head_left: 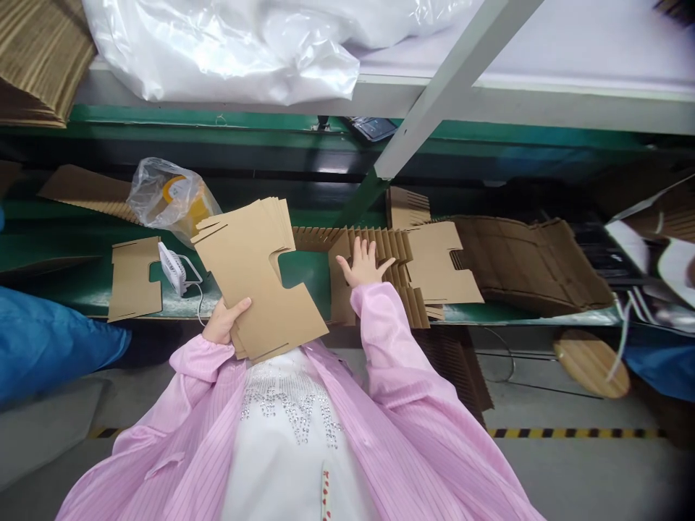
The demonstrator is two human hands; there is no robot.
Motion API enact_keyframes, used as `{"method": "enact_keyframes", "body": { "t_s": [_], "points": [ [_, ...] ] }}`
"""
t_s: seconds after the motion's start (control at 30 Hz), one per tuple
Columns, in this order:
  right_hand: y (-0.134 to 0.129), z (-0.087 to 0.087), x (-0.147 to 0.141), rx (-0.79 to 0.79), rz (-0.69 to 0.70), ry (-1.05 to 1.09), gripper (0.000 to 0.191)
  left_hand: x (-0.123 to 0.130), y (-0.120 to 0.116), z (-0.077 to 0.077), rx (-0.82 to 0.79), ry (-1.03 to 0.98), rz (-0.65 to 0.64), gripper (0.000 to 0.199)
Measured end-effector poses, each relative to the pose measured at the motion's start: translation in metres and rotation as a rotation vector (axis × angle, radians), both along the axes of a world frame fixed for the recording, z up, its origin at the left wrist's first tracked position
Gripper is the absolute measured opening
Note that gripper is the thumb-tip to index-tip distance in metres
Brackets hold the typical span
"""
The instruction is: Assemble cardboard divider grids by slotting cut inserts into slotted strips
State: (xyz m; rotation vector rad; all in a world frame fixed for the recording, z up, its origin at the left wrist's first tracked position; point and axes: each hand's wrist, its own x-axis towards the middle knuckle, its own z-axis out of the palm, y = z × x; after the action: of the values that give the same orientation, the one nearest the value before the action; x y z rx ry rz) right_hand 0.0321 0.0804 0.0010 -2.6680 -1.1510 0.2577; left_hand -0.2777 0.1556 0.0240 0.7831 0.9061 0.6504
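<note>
A stack of flat brown cardboard sheets (255, 282), each with a square notch in one side, is gripped at its lower left edge by my left hand (225, 320), thumb on top. My right hand (363, 266) is spread with its fingers apart, over a slotted cardboard divider (388, 246) standing on the green bench. Whether its palm touches the divider I cannot tell. Right of that hand lies another notched cardboard sheet (442, 264). A single notched sheet (135, 278) rests on the bench to the left.
A small white fan (174, 269) and a clear plastic bag (168, 195) with something yellow inside stand at left. Folded brown cardboard (532, 260) lies at right. A grey metal post (423, 108) rises behind the bench. A blue sleeve (54, 344) shows at far left.
</note>
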Motion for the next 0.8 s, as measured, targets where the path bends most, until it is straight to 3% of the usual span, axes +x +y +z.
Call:
{"method": "enact_keyframes", "body": {
  "t_s": [0.07, 0.13, 0.2, 0.23, 0.37, 0.5, 0.6, 0.7, 0.8],
  "points": [
    [-0.003, 0.013, -0.018, 0.174, 0.089, 0.108, 0.068, 0.002, 0.001, -0.001, 0.001, 0.006, 0.030, 0.057],
    [-0.010, 0.024, -0.044, 0.350, 0.275, 0.310, 0.064, 0.006, 0.002, -0.002, 0.024, 0.019, 0.074, 0.058],
    [-0.018, 0.031, -0.072, 0.394, 0.428, 0.551, 0.070, 0.010, 0.003, -0.005, 0.053, 0.028, 0.112, 0.060],
    [-0.023, 0.032, -0.084, 0.377, 0.435, 0.648, 0.075, 0.011, 0.004, -0.006, 0.061, 0.031, 0.119, 0.062],
    [-0.040, 0.025, -0.108, 0.404, 0.132, 0.900, 0.063, 0.013, 0.001, -0.011, 0.057, 0.034, 0.075, 0.069],
    [-0.064, 0.020, -0.090, 0.529, -0.064, 1.057, 0.057, 0.013, -0.003, -0.015, 0.038, 0.053, 0.027, 0.067],
    [-0.092, 0.029, -0.064, 0.576, -0.154, 0.909, 0.059, 0.014, 0.000, -0.018, 0.030, 0.068, 0.044, 0.065],
    [-0.125, 0.049, -0.045, 0.654, -0.358, 0.456, 0.072, 0.014, 0.011, -0.019, 0.061, 0.074, 0.118, 0.064],
    [-0.149, 0.070, -0.045, 0.574, -0.442, 0.098, 0.078, 0.013, 0.023, -0.020, 0.107, 0.075, 0.184, 0.060]
  ]
}}
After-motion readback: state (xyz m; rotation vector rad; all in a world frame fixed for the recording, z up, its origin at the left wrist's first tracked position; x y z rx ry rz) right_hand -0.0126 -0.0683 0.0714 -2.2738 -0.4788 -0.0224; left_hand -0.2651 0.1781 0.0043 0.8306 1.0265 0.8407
